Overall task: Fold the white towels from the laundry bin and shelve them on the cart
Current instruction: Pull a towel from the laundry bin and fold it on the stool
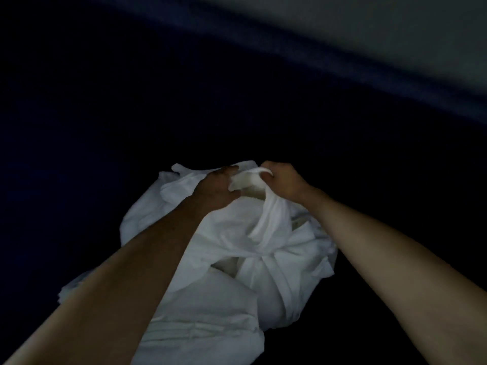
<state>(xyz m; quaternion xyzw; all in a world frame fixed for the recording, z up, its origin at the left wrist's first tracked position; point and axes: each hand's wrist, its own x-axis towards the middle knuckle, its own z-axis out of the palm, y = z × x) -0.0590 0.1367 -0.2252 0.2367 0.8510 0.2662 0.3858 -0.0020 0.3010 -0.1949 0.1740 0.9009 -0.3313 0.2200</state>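
A crumpled heap of white towels (pixel 226 259) lies at the bottom of a dark laundry bin (pixel 105 114). Both my arms reach down into it. My right hand (pixel 283 181) grips a bunched strip of one white towel (pixel 271 212), which stretches from its fingers down into the heap. My left hand (pixel 216 189) sits right beside it on the top of the heap, its thumb and fingers closed on the same fold of cloth. The scene is dim and slightly blurred.
The bin's dark blue inner wall surrounds the heap on all sides. Its paler rim (pixel 316 59) runs diagonally across the upper right, with a grey surface (pixel 395 27) beyond it.
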